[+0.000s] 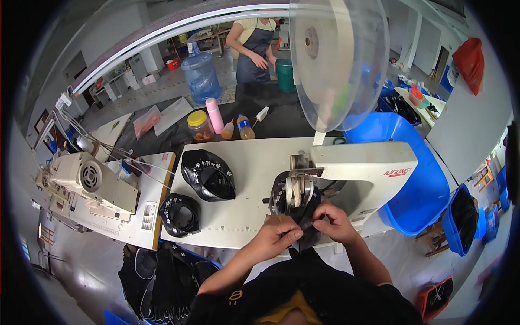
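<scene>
A black shoe upper [310,232] sits under the working head of a pale industrial sewing machine [362,160]. My left hand [275,236] is closed on its left edge, thumb pressed against curled fingers. On the other side my right hand [335,222] pinches the black material between thumb and fingertips. White flower decorations show on the part left of the machine head; the head hides the middle. Two more black shoe uppers with white flowers lie on the white table to the left, a larger one [208,175] behind a smaller one [180,215].
A large clear round disc [340,59] stands above the machine. Behind the table are a pink bottle [214,116], a yellow-lidded jar [199,127] and a blue water jug [201,77]. Another sewing machine [92,181] is at left, a blue tub [414,179] at right. A person in an apron [254,51] stands beyond.
</scene>
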Demonstrator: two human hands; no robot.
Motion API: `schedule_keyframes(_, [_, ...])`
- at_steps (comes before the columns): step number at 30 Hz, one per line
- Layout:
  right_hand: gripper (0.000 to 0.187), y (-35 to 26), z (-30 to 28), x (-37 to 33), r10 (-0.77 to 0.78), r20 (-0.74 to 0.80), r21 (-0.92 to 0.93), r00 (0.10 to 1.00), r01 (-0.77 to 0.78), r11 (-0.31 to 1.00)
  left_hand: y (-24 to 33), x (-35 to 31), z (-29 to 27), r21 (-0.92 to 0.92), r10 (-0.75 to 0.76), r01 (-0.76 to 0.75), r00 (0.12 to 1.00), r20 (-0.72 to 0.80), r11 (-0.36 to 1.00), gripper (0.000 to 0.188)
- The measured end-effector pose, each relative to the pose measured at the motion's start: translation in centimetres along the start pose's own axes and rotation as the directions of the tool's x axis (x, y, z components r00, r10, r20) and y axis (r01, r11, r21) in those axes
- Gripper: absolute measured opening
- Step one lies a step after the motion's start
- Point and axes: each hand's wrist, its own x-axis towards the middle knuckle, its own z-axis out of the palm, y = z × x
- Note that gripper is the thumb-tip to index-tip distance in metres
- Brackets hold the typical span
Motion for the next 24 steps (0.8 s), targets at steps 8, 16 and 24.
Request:
schedule_keyframes(8, [0.010,2.6,1.1,-0.6,0.052,0.109,-0.242,0.993,-0.024,0.970,-2.9,-1.8,1.7,0.011,-0.003,0.003,1.000,-0.006,1.000,0.008])
schedule_keyframes(16, [0.019,1.2,0.7,-0.5,0.150,0.235,-0.449,0.960,-0.029,0.893,-3.9,-2.9,2.1,0.040,-0.121,0.117,0.986,0.113,0.992,0.013])
schedule_keyframes(24, [0.025,-0.6,0.3,1.2,-0.051,0.337,-0.368,0.940,0.181,0.912,-4.8,-3.5,1.7,-0.023,0.085,-0.085,0.996,-0.019,0.996,0.026])
